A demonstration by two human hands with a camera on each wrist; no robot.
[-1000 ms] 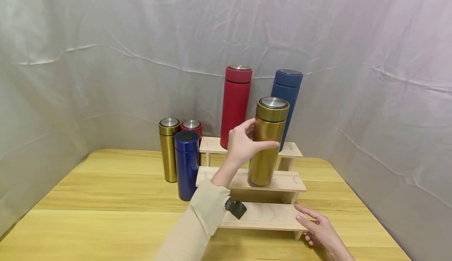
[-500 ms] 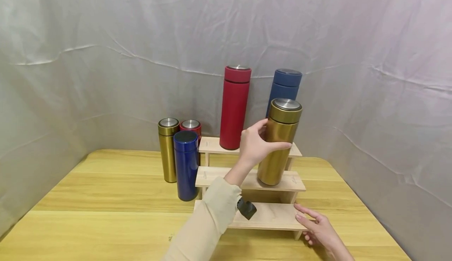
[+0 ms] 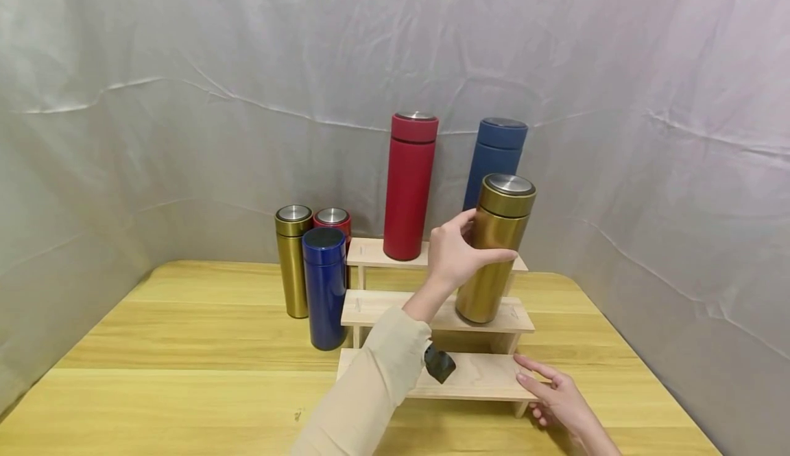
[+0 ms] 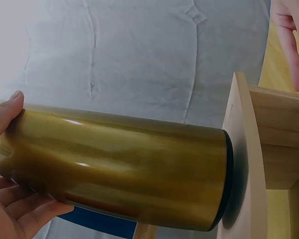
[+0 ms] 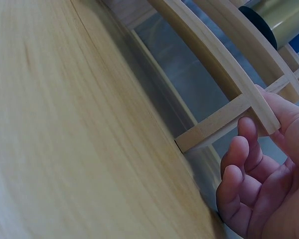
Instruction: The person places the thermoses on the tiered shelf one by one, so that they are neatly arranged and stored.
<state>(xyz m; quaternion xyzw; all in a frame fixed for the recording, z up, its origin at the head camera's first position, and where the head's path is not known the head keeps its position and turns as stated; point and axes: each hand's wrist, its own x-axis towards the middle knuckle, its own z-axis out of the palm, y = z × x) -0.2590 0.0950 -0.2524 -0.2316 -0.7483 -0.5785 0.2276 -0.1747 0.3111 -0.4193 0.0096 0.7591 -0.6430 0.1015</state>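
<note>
While the left hand (image 3: pixel 457 254) has its fingers curled round the gold bottle (image 3: pixel 503 236), the base is over the right part of the middle tier (image 3: pixel 382 305) — touching or just above, can't tell. Right hand (image 3: pixel 558 401) pinches the right end of the bottom tier (image 3: pixel 481 377). Risks, my read: base landing off-square or overhanging an edge could tip it; lid swinging back could knock the tall blue bottle (image 3: pixel 496 158) behind — and a slack right pinch could let the wooden stand (image 3: pixel 370 254) skid.
</note>
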